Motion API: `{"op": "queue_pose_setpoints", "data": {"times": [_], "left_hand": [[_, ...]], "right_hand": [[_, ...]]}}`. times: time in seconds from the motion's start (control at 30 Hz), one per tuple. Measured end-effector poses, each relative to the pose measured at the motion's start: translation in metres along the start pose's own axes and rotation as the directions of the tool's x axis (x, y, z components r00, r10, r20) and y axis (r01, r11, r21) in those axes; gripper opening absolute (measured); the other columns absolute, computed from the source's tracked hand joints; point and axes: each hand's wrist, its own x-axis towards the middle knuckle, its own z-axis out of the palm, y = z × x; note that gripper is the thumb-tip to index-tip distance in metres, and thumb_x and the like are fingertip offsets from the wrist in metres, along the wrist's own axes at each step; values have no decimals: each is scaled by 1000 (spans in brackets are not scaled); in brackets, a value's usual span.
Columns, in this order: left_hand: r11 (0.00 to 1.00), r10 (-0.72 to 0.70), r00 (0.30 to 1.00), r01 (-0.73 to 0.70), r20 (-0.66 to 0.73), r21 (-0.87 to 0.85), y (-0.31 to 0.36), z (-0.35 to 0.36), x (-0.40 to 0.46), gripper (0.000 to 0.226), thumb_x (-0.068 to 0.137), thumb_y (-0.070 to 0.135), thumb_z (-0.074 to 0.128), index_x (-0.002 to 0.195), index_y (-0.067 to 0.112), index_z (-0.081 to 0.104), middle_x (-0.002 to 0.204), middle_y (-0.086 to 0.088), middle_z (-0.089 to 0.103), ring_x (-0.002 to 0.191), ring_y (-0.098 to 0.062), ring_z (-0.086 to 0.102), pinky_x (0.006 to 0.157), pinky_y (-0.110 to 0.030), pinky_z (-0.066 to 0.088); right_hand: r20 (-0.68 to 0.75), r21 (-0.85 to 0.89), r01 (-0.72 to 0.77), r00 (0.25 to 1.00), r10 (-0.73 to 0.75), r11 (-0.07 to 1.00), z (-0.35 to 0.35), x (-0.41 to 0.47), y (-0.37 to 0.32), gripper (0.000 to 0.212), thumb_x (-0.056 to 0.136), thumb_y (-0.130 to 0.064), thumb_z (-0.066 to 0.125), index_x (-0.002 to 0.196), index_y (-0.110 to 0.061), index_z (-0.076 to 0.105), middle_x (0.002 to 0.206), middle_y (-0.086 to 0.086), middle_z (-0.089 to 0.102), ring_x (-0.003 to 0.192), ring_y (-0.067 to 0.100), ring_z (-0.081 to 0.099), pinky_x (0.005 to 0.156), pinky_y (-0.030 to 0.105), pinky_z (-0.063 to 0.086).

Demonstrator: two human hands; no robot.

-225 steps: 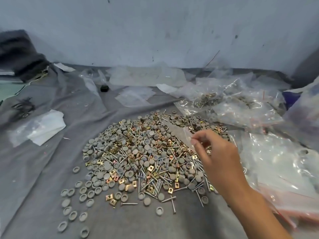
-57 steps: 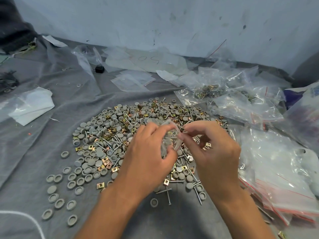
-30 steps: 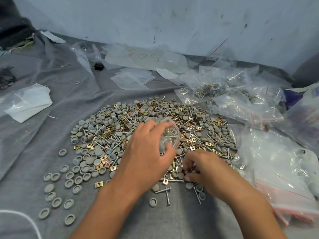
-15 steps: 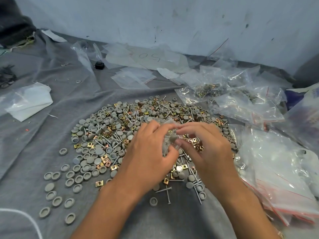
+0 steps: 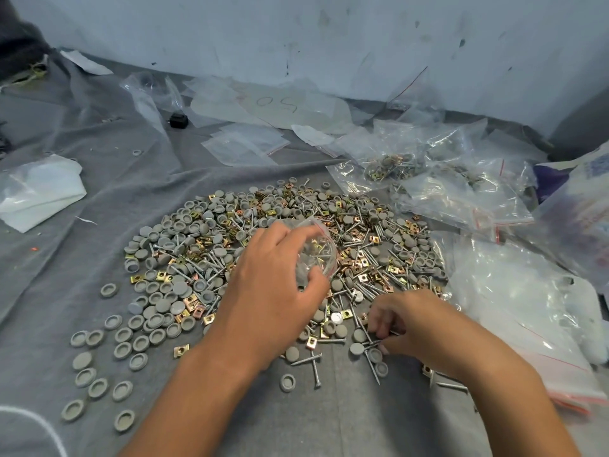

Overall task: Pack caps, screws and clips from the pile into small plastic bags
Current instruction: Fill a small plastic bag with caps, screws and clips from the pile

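Clear small bag (image 5: 316, 255) is gripped by the left hand (image 5: 273, 291) over the pile (image 5: 204, 258), while the right hand (image 5: 412, 328) pinches screws (image 5: 375, 341) at its near edge.

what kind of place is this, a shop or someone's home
Probably a small packing workspace, not a shop counter: a pile of caps, screws and clips on a grey cloth against a scuffed wall, with filled plastic bags heaped beside it.

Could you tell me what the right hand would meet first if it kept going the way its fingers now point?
The right hand points leftward, low over the pile, so it would probably first meet the round grey plastic caps and silver screws beside its fingertips, though depth is unclear.
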Motion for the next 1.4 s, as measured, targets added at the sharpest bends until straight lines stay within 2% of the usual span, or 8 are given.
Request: {"op": "queue_pose_setpoints", "data": {"times": [0.1, 0.23, 0.5, 0.63, 0.73, 0.93, 1.07, 1.4], "left_hand": [[1000, 0, 1000, 0, 0, -1, 0, -1, -1, 43, 95, 35, 56, 138, 35, 50, 100, 28, 40, 99, 0, 40, 83, -13, 34], [1000, -1, 1000, 1, 6, -2, 0, -2, -2, 44, 96, 33, 58, 139, 35, 50, 98, 28, 39, 95, 2, 38, 80, -12, 33], [1000, -1, 1000, 1, -3, -22, 3, -1, -3, 43, 96, 35, 57, 139, 35, 50, 102, 25, 42, 102, -2, 42, 89, -22, 41], [999, -3, 999, 1, -43, -32, -1, -1, -5, 40, 95, 33, 58, 134, 35, 52, 101, 25, 43, 101, 1, 43, 83, -17, 38], [1000, -14, 999, 14, -49, -6, -5, -3, -8, 38, 94, 34, 58, 131, 34, 54, 99, 27, 41, 101, 3, 44, 78, -14, 34], [1000, -14, 1000, 14, -17, 20, -6, -2, -7, 40, 95, 39, 55, 135, 36, 51, 101, 25, 43, 100, 0, 43, 77, -14, 35], [1000, -19, 999, 19, -28, 9, -4, 0, -3, 42, 93, 42, 51, 134, 37, 50, 103, 21, 45, 100, 0, 42, 80, -15, 36], [1000, -2, 1000, 2, 15, 24, -7, 4, -2, 40, 96, 39, 55, 134, 41, 46, 104, 24, 42, 103, 3, 41, 82, -16, 39]], "right_hand": [[-1, -9, -5, 1000, 5, 1000, 2, -1, -1, 25, 81, -18, 81, 86, -36, 64, 78, -23, 69, 75, -3, 64, 73, 28, 55], [-28, -15, -12, 1000, 12, 1000, 0, -7, 5, 24, 90, -20, 72, 93, -40, 59, 80, -19, 68, 76, -5, 62, 64, 18, 49], [-56, -77, 18, 998, -23, 997, 13, -7, -6, 6, 92, -26, 63, 95, -31, 63, 83, -14, 64, 78, 3, 60, 73, 30, 53], [-113, -90, 24, 993, -34, 996, 3, -2, -3, 14, 92, -27, 63, 89, -37, 54, 86, -17, 57, 79, -1, 52, 67, 21, 44], [-168, -146, 14, 985, -38, 989, 3, -1, -1, 12, 92, -31, 61, 87, -34, 50, 88, -19, 53, 84, 2, 50, 73, 28, 48], [-200, -53, 10, 980, -20, 999, 8, -6, 0, 27, 94, -25, 60, 113, -38, 46, 81, -14, 61, 77, 5, 58, 71, 34, 52], [-294, -67, 24, 955, -43, 997, 7, 0, 2, 15, 94, -27, 64, 96, -37, 54, 84, -18, 57, 77, 1, 55, 70, 29, 52], [-227, -152, -64, 973, 28, 986, 5, 12, -5, 5, 98, -40, 60, 96, -36, 58, 94, -16, 51, 87, 4, 52, 79, 28, 52]]}}
